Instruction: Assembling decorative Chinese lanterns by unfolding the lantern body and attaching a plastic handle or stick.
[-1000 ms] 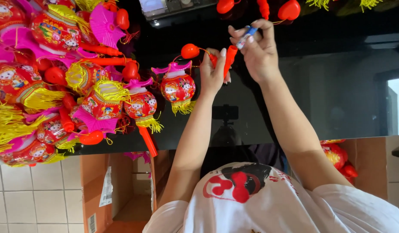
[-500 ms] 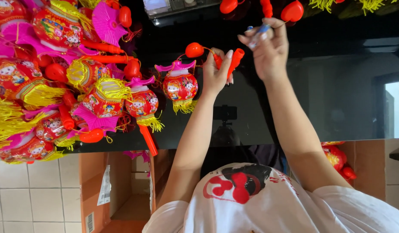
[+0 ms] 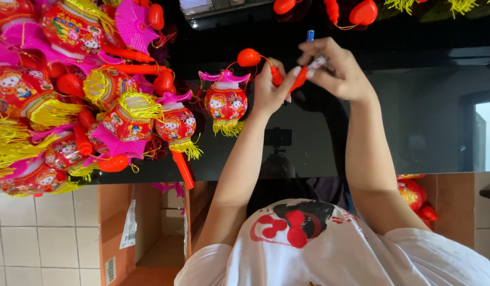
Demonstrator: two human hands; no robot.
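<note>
My left hand grips the red plastic handle of a small toy lantern. The lantern, red with a pink top and yellow fringe, lies on the black glossy table just left of that hand. A thin cord with a red bulb-shaped piece joins it to the handle. My right hand pinches a small cylinder with a blue tip against the handle's end. The two hands touch around the handle.
A big heap of similar red, pink and yellow lanterns covers the table's left side. More red pieces lie along the far edge beside a dark device. Open cardboard boxes stand on the tiled floor, with more lanterns in the right box.
Both hands have stayed together over the table. The right hand has turned and shifted at the handle's end, and the blue-tipped cylinder now points away from me.
</note>
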